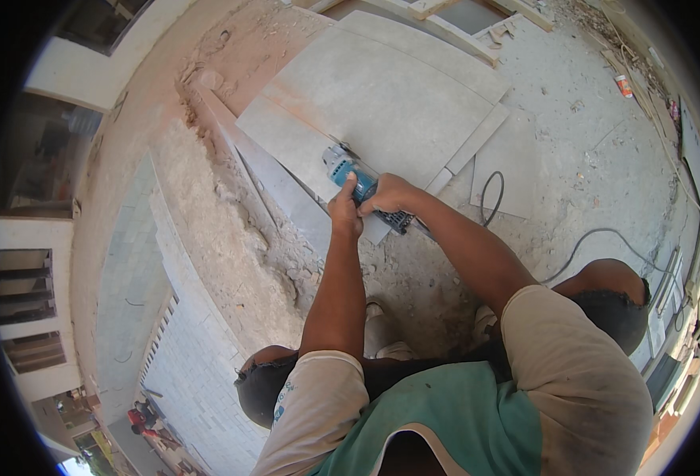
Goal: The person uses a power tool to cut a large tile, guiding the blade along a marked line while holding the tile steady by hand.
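Observation:
Both of my hands are closed around a teal power cutter with a silver front end, resting at the near edge of a large grey tile. My left hand grips its left side, the thumb lying along the top of the body. My right hand wraps the rear part from the right. The cutter's blade is mostly hidden. Ahead of the tool, a thin line with reddish dust runs across the tile toward its far left edge. A narrow tile strip lies along the tile's right side.
A black cord loops behind the cutter and over the concrete at right. Left lies a broken, rubble-strewn ledge above a lower tiled area. Wooden beams lie at the far end. Someone in red is at lower left.

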A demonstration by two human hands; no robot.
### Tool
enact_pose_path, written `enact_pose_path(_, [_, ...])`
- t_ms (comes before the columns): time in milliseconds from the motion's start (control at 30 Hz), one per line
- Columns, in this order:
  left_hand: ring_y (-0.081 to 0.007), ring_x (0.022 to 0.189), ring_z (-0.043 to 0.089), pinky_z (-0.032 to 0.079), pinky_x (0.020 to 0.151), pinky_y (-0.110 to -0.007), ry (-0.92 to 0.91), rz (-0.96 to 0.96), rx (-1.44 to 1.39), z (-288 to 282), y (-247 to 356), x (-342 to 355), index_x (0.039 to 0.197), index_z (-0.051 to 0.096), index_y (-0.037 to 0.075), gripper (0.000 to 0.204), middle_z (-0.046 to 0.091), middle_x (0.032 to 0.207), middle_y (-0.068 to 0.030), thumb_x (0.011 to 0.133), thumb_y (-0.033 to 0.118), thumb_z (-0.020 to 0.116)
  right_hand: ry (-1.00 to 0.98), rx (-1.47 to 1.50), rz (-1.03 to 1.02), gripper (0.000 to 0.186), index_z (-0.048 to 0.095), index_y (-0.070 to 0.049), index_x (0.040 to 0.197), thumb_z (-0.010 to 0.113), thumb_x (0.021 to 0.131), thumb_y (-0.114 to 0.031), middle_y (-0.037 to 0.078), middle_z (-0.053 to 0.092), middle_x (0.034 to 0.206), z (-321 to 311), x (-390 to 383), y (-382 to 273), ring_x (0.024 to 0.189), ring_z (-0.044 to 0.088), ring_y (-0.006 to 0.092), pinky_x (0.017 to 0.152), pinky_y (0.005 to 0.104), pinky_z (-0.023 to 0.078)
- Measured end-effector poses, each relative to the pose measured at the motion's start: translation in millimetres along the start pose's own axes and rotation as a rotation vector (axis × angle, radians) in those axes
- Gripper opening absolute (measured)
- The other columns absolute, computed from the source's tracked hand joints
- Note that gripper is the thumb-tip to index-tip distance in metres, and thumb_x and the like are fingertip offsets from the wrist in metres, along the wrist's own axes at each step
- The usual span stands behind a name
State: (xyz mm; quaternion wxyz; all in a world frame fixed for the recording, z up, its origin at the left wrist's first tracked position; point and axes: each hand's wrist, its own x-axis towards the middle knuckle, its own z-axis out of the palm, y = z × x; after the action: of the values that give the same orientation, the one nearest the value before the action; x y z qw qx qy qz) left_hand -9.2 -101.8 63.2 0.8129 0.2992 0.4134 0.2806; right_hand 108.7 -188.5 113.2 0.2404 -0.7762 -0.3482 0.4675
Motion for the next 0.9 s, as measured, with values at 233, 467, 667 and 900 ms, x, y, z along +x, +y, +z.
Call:
enact_pose_path(233, [-0.0238, 0.090, 0.066, 0.055, 0.077, -0.036, -0.026, -0.040, 0.043, -1.5, 0.2, -2.3, 0.117, 0.056, -0.005, 0.042, 0.065, 0.105, -0.0125, 0.092, 0.025, 0.071, -0.006, -0.036, 0.010, 0.070, 0.070, 0.013, 0.095, 0.086, 0.056, -0.042, 0.028, 0.070, 0.097, -0.2, -2.1, -1.0, 0.088, 0.071, 0.0345, 0.077, 0.0368, 0.054])
enact_pose_path(467, [-0.0243, 0.095, 0.066, 0.055, 0.082, -0.037, -0.032, -0.057, 0.060, -3.6, -2.5, -2.1, 0.121, 0.055, -0.002, 0.042, 0.065, 0.108, -0.0118, 0.094, 0.026, 0.069, -0.005, -0.020, 0.007, 0.069, 0.070, 0.013, 0.094, 0.085, 0.056, -0.042, 0.027, 0.070, 0.095, 1.3, -3.9, 2.2, 0.087, 0.071, 0.0341, 0.077, 0.0367, 0.054])
enact_pose_path(667, [-0.0243, 0.094, 0.066, 0.055, 0.081, -0.036, -0.023, -0.073, 0.068, -2.2, -3.5, -4.9, 0.120, 0.055, -0.003, 0.043, 0.064, 0.108, -0.0120, 0.093, 0.026, 0.070, -0.004, -0.007, -0.001, 0.066, 0.071, 0.012, 0.093, 0.085, 0.057, -0.041, 0.026, 0.070, 0.094, 0.5, -7.9, 4.7, 0.085, 0.070, 0.0335, 0.076, 0.0364, 0.054])
enact_pose_path(900, [-0.0242, 0.094, 0.066, 0.055, 0.079, -0.036, -0.030, -0.037, 0.073, 1.0, -1.9, -13.7, 0.118, 0.055, -0.006, 0.045, 0.064, 0.107, -0.0129, 0.091, 0.027, 0.072, 0.025, 0.013, 0.014, 0.053, 0.071, 0.007, 0.093, 0.084, 0.060, -0.033, 0.022, 0.071, 0.093, 6.0, -11.4, 6.2, 0.085, 0.069, 0.0312, 0.077, 0.0354, 0.052])
